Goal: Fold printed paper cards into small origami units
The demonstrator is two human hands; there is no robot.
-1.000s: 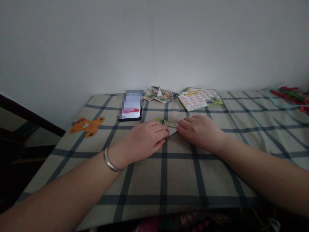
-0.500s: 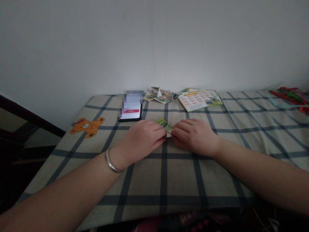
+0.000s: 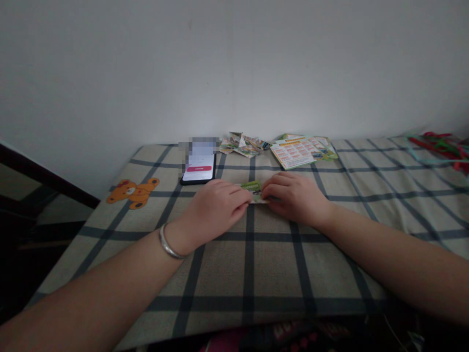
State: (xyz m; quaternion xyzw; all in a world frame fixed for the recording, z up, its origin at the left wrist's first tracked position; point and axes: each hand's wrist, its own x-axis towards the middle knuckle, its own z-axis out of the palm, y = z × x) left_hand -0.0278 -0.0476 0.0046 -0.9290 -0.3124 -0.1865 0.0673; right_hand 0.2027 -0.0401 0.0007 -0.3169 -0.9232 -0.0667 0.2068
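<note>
A small green-and-white printed piece of paper (image 3: 252, 187) lies between my hands on the checked tablecloth, partly covered by fingers. My left hand (image 3: 220, 205), with a silver bangle on its wrist, is closed with thumb and fingers on the paper's left side. On the right side, my right hand (image 3: 293, 198) bends its fingers over the same paper and grips it. Folds under the fingers are hidden.
A lit phone (image 3: 200, 164) lies behind my left hand. Folded paper pieces (image 3: 244, 144) and printed leaflets (image 3: 300, 150) lie along the wall. Red and green strips (image 3: 441, 144) are at far right; a bear figure (image 3: 132, 192) is at left.
My right hand has shifted slightly up and away from the left. The paper now sits straighter, with more of its front edge showing between the hands.
</note>
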